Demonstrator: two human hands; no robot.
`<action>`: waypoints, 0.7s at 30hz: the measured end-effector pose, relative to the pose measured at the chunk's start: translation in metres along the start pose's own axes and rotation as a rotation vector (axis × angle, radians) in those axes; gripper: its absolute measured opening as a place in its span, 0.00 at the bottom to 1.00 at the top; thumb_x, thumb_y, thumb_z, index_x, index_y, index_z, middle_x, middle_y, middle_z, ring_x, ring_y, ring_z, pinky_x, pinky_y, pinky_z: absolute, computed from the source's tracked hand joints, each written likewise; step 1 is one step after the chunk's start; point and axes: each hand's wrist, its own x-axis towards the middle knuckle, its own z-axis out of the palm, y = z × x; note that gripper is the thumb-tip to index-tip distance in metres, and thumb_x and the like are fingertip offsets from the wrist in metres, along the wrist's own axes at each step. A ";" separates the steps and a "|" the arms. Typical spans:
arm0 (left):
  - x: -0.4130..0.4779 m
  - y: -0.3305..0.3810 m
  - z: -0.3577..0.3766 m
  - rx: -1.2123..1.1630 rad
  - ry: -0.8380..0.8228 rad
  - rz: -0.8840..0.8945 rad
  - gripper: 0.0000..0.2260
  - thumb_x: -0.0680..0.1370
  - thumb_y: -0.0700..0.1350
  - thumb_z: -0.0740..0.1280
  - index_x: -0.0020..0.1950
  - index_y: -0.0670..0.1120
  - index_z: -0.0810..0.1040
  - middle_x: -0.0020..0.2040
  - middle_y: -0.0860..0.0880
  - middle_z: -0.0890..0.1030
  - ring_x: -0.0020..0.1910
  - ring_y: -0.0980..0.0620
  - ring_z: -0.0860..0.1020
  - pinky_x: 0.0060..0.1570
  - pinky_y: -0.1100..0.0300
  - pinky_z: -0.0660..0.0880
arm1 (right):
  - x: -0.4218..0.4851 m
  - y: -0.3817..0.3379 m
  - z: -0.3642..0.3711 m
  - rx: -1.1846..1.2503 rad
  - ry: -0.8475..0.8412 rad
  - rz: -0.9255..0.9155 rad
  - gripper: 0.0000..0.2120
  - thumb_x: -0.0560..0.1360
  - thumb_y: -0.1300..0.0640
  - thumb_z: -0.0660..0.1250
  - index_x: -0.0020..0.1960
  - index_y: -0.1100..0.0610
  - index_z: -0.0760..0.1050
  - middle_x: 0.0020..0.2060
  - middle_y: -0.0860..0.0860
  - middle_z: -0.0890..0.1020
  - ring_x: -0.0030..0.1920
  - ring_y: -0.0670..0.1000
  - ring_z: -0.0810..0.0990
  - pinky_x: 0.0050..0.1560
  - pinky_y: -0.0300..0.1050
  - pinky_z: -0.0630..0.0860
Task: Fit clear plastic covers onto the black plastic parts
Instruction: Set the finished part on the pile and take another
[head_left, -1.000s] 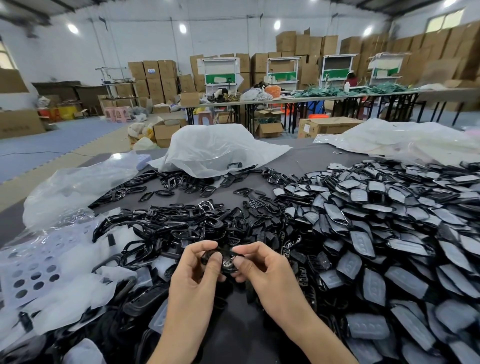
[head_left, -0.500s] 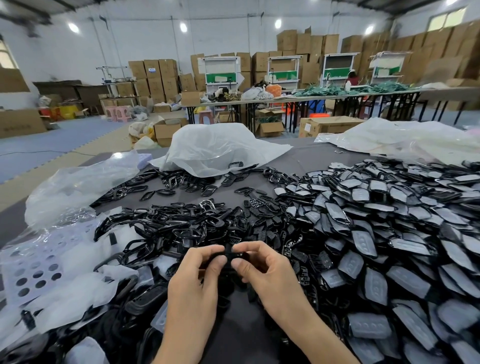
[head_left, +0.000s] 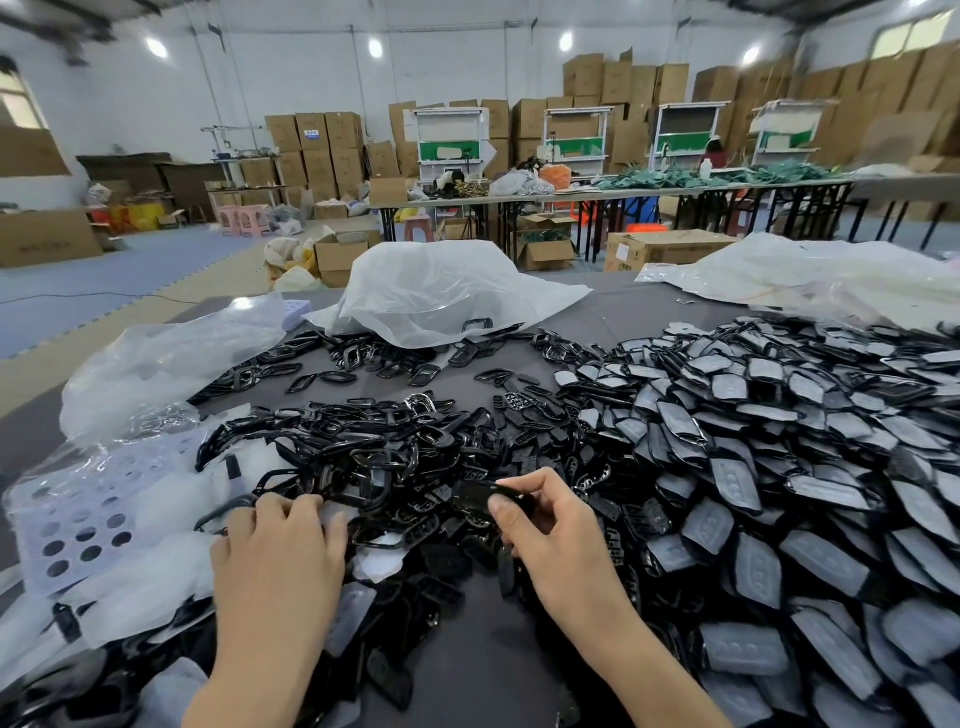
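Observation:
My right hand (head_left: 550, 530) pinches a small black plastic part (head_left: 475, 498) between thumb and fingers, just above the table. My left hand (head_left: 283, 545) has come away to the left and reaches down onto the clear plastic covers (head_left: 337, 519) at the edge of a pile of loose black frames (head_left: 363, 457). Its fingertips touch a cover; a grip on it is not visible. A large heap of black parts with clear covers on them (head_left: 753, 467) fills the right side.
Clear perforated plastic sheets (head_left: 88, 525) and a crumpled bag (head_left: 171, 358) lie at the left. White plastic bags (head_left: 441, 291) sit at the table's far side. The dark table surface (head_left: 483, 660) shows between my forearms. Cardboard boxes and long tables stand behind.
Both hands held one black part together at the centre. My left hand has let go and moved left and down to the covers; my right hand keeps the part.

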 end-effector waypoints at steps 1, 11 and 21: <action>0.000 0.000 0.001 0.021 -0.028 0.000 0.11 0.78 0.48 0.69 0.55 0.43 0.83 0.51 0.40 0.81 0.54 0.36 0.74 0.53 0.42 0.70 | 0.000 0.000 0.000 0.004 0.003 0.000 0.05 0.77 0.50 0.71 0.48 0.40 0.78 0.39 0.49 0.82 0.37 0.46 0.78 0.42 0.42 0.78; 0.000 0.000 0.005 -0.137 0.034 -0.023 0.04 0.79 0.48 0.66 0.53 0.51 0.77 0.51 0.51 0.82 0.56 0.43 0.72 0.55 0.48 0.64 | -0.001 0.000 0.000 0.013 0.023 0.021 0.06 0.77 0.50 0.71 0.47 0.39 0.77 0.33 0.48 0.81 0.35 0.46 0.77 0.40 0.46 0.77; 0.005 -0.004 0.006 -0.050 -0.069 -0.058 0.08 0.81 0.52 0.62 0.56 0.53 0.78 0.54 0.50 0.80 0.59 0.43 0.71 0.57 0.48 0.65 | -0.001 0.002 0.000 -0.001 0.019 0.020 0.05 0.78 0.49 0.70 0.48 0.38 0.77 0.34 0.47 0.83 0.35 0.46 0.79 0.41 0.49 0.78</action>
